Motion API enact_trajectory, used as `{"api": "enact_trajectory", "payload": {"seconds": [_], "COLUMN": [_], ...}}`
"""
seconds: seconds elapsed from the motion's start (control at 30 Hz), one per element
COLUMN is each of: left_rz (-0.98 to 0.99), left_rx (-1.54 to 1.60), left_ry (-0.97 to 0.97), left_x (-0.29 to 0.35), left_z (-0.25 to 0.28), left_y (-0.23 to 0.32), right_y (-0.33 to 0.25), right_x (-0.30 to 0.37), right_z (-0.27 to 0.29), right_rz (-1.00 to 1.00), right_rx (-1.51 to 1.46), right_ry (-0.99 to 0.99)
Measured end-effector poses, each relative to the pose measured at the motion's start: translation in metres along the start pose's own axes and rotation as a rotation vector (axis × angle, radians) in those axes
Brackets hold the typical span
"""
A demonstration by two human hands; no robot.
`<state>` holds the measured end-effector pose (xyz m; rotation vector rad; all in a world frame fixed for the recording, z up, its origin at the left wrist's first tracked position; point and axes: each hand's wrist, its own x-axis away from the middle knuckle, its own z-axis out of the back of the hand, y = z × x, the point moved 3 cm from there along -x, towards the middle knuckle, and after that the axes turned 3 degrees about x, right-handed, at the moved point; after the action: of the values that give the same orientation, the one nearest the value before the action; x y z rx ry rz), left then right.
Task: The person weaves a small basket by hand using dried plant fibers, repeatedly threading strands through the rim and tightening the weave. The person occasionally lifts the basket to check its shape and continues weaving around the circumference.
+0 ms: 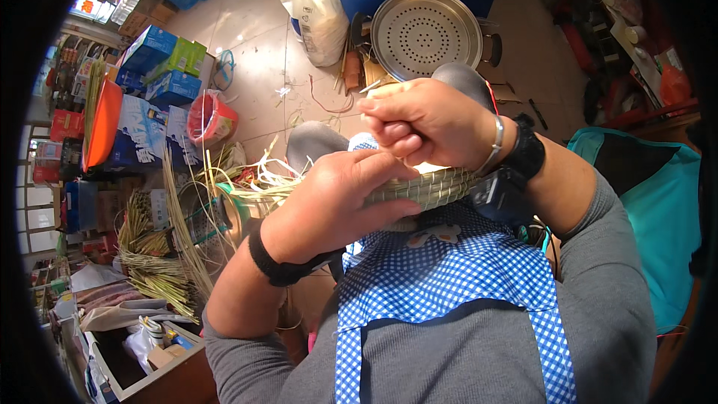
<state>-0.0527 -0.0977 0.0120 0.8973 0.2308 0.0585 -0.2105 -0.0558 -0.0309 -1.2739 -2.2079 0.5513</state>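
Note:
A curved band of stitched green straw, like a coiled basket wall, lies across my lap just above the apron. My left hand is closed around its left part, thumb along the upper side and fingers over the near side. Loose pale straw ends stick out to the left of that hand. My right hand is raised over the band, with thumb and fingers pinched together. A short pale tip shows at its fingertips, but what it grips is too small to make out.
Bundles of long straw lie at the left near an open drawer. A red bucket and blue cartons stand beyond. Ahead are a perforated metal steamer pan and a white sack. Teal cloth hangs at right.

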Motion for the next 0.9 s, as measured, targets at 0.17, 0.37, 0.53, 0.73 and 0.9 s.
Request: {"api": "enact_trajectory", "payload": {"seconds": [0.17, 0.37, 0.53, 0.73, 0.9], "left_rz": [0.138, -0.015, 0.042, 0.244, 0.275], "left_rx": [0.077, -0.334, -0.131, 0.108, 0.13], "left_ry": [-0.036, 0.084, 0.211, 0.218, 0.14], "left_x": [0.001, 0.013, 0.018, 0.012, -0.007], "left_z": [-0.004, 0.001, 0.0, -0.002, -0.011], "left_y": [-0.002, 0.014, 0.016, 0.022, 0.021], "right_y": [0.001, 0.001, -0.012, -0.045, -0.077], "right_x": [-0.018, -0.011, -0.006, 0.051, 0.098], "right_z": [-0.002, 0.004, -0.015, -0.061, -0.066], "right_rz": [0.039, 0.001, 0.057, 0.726, 1.012], "right_rx": [0.149, 0.167, 0.469, 1.11, 1.946], "right_ry": [0.244, 0.295, 0.273, -0.162, 0.125]}}
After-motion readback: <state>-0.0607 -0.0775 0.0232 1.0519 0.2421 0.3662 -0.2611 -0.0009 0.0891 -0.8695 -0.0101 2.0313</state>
